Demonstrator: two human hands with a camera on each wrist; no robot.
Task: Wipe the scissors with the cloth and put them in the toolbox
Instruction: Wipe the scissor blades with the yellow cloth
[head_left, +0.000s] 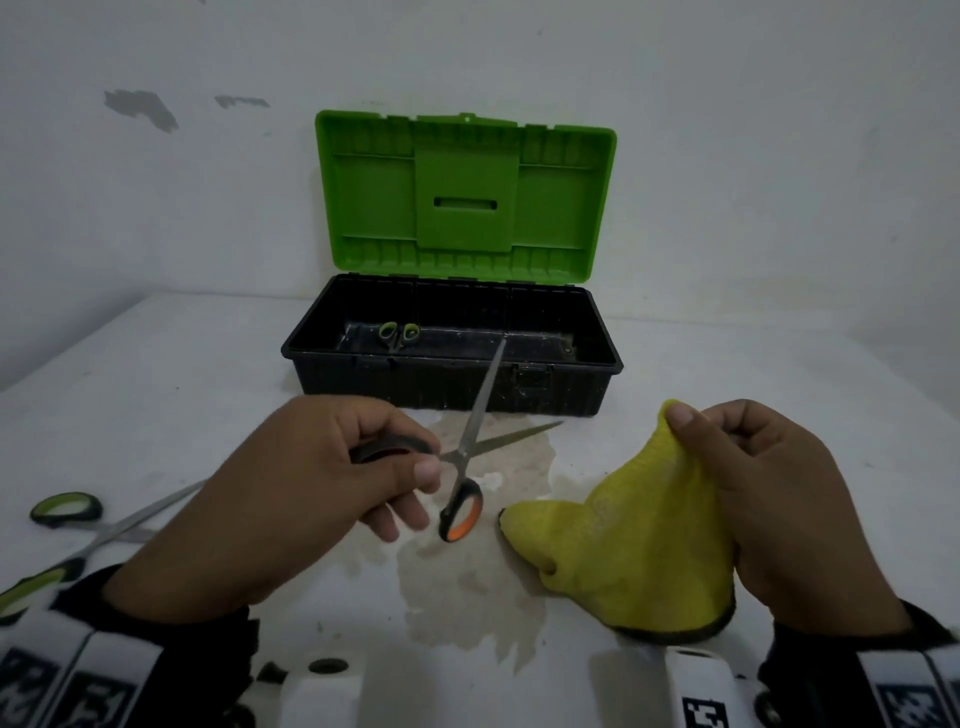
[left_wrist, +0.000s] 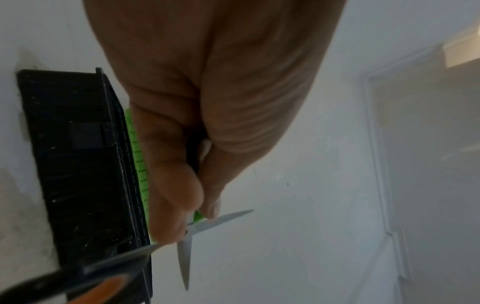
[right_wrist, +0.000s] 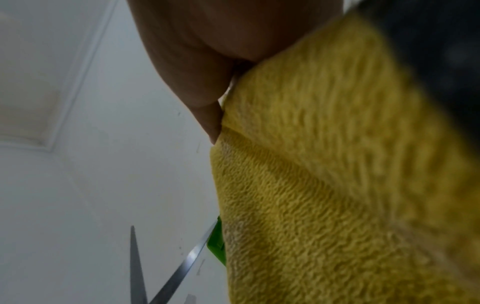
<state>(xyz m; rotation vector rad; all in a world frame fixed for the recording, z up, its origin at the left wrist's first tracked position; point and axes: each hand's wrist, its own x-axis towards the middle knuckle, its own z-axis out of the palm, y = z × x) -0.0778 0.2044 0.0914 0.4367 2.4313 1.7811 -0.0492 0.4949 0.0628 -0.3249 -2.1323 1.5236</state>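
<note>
Orange-handled scissors held open, yellow cloth raised, wiping likely about to begin.
The left hand (head_left: 291, 483) grips one handle loop of the orange-handled scissors (head_left: 470, 457); the right hand (head_left: 779, 499) pinches the yellow cloth (head_left: 623, 540), which next needs to meet the blades.

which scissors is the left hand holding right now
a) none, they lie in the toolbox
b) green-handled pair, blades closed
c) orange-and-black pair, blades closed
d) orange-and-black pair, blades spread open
d: the left hand grips one loop of the orange-and-black scissors, whose two blades splay apart in a V in front of the open toolbox.
</note>
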